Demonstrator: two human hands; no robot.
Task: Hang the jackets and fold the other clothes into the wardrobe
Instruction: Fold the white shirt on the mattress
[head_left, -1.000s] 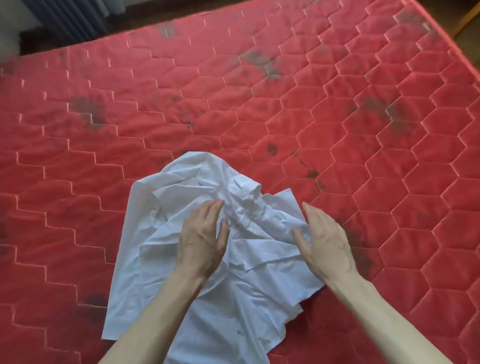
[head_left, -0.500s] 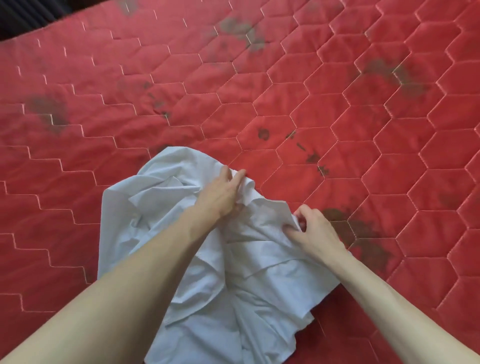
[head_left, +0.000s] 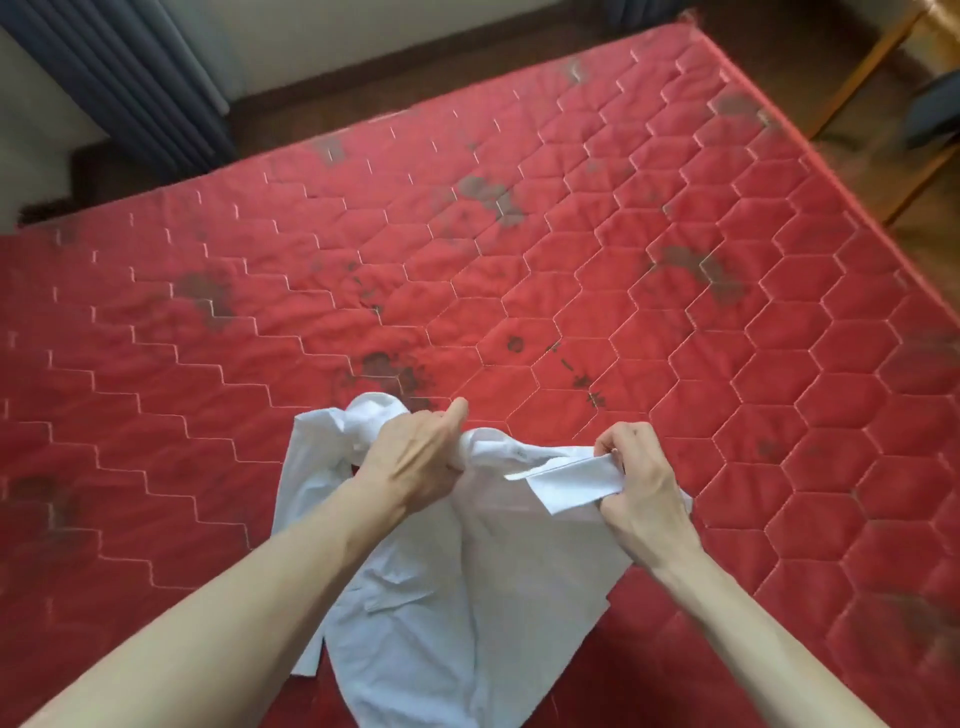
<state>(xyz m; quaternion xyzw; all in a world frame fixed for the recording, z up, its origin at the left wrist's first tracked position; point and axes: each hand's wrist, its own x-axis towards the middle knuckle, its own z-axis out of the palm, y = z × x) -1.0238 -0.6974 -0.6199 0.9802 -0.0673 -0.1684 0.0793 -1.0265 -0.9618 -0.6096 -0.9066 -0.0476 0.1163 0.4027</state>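
A white collared shirt (head_left: 467, 597) hangs between my two hands above the near part of a red quilted mattress (head_left: 571, 270). My left hand (head_left: 415, 457) is closed on the bunched fabric at the shirt's top left. My right hand (head_left: 639, 483) pinches the collar at the top right, with a flat collar point sticking out to its left. The shirt's body droops toward me and a pocket shows on its lower left. A sleeve trails off behind my left hand.
The mattress has a hexagon stitch pattern and dark stains. Dark blue curtains (head_left: 130, 88) hang at the far left against a pale wall. A wooden frame (head_left: 862, 67) stands on the brown floor past the mattress's right edge.
Both hands have gripped the shirt and lifted it off the mattress by its collar area. The camera has tilted up, showing the far edge of the bed and the floor.
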